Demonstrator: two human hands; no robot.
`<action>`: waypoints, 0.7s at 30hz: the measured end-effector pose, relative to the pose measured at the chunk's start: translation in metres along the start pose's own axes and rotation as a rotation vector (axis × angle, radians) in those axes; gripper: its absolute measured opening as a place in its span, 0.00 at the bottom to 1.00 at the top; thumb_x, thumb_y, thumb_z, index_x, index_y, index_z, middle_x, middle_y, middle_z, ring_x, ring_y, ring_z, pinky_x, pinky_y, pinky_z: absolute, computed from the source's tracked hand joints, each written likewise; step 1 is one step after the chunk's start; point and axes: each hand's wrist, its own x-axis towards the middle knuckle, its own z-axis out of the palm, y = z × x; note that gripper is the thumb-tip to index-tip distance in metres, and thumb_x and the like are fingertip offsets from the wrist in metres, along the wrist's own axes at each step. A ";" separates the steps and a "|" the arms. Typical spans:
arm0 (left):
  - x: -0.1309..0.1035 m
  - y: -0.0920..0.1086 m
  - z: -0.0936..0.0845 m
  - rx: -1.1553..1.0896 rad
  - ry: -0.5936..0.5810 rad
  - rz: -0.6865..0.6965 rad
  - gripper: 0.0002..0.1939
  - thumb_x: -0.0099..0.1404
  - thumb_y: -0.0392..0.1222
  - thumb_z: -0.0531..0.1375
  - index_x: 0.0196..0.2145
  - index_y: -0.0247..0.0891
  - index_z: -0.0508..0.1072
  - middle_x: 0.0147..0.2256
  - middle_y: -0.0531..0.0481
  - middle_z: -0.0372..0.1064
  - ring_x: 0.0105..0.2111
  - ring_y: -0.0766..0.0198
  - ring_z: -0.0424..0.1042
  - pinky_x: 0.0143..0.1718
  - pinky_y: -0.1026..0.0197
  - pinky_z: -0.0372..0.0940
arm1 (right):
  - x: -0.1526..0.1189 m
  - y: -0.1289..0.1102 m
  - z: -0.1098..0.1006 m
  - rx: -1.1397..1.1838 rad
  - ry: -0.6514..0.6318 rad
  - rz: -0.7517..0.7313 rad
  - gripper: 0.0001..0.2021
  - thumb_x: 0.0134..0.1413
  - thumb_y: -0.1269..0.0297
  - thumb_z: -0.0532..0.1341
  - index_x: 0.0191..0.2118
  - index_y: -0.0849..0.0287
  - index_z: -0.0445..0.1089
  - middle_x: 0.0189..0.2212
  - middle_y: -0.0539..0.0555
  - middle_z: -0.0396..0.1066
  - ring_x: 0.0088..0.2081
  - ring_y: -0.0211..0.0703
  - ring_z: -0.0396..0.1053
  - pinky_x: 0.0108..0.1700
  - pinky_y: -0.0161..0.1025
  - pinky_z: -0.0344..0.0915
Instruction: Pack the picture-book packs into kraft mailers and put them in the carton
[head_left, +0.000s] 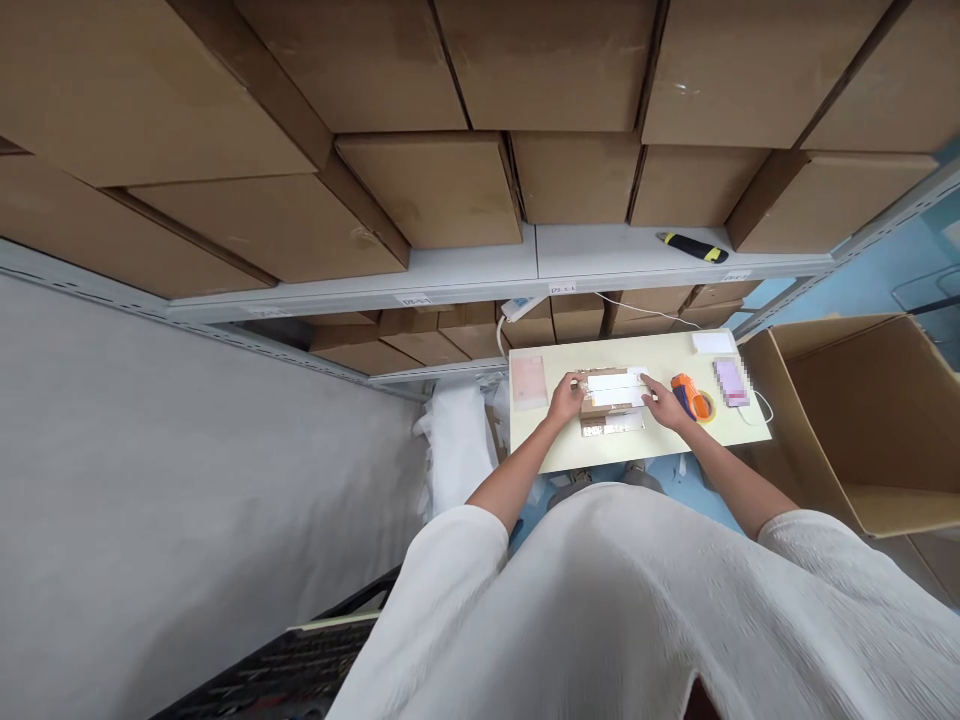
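A small brown cardboard box [609, 408] with a white label [616, 388] on top lies on the pale yellow table [570, 455]. At its left end, my left hand [567, 397] has its fingers closed on the box edge. My right hand [663, 402] is at the right end, thumb and fingers pinched near the label's edge; what they hold is too small to make out. To the right of that hand lies an orange and blue tape dispenser [691, 398]. A pinkish flat sheet [530, 381] lies left of the box.
Large cardboard boxes [435, 190] fill the shelf [465, 268] above the table. A yellow and black cutter [694, 248] lies on it. A purple phone [731, 383] and white paper [712, 343] are at the table's right. Beyond stands an open carton [821, 440]. White wrapping [459, 445] hangs left.
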 end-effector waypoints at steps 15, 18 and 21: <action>-0.021 0.020 0.032 0.618 -0.266 0.458 0.25 0.73 0.42 0.64 0.66 0.45 0.75 0.72 0.35 0.66 0.76 0.36 0.60 0.78 0.31 0.50 | 0.014 -0.010 0.006 0.050 0.033 -0.024 0.32 0.71 0.47 0.58 0.75 0.50 0.67 0.69 0.64 0.70 0.67 0.61 0.70 0.70 0.62 0.69; -0.020 0.017 0.030 0.609 -0.246 0.442 0.24 0.74 0.42 0.62 0.66 0.46 0.76 0.73 0.36 0.66 0.76 0.38 0.60 0.79 0.33 0.48 | 0.006 -0.002 -0.002 0.026 0.097 0.004 0.30 0.72 0.48 0.57 0.74 0.52 0.67 0.69 0.65 0.69 0.62 0.60 0.73 0.66 0.61 0.72; -0.018 0.017 0.028 0.622 -0.247 0.432 0.23 0.76 0.42 0.59 0.65 0.45 0.77 0.73 0.36 0.66 0.76 0.39 0.60 0.79 0.34 0.49 | -0.008 0.020 -0.016 -0.088 0.218 0.147 0.28 0.72 0.51 0.56 0.69 0.57 0.70 0.64 0.68 0.72 0.60 0.63 0.73 0.65 0.62 0.70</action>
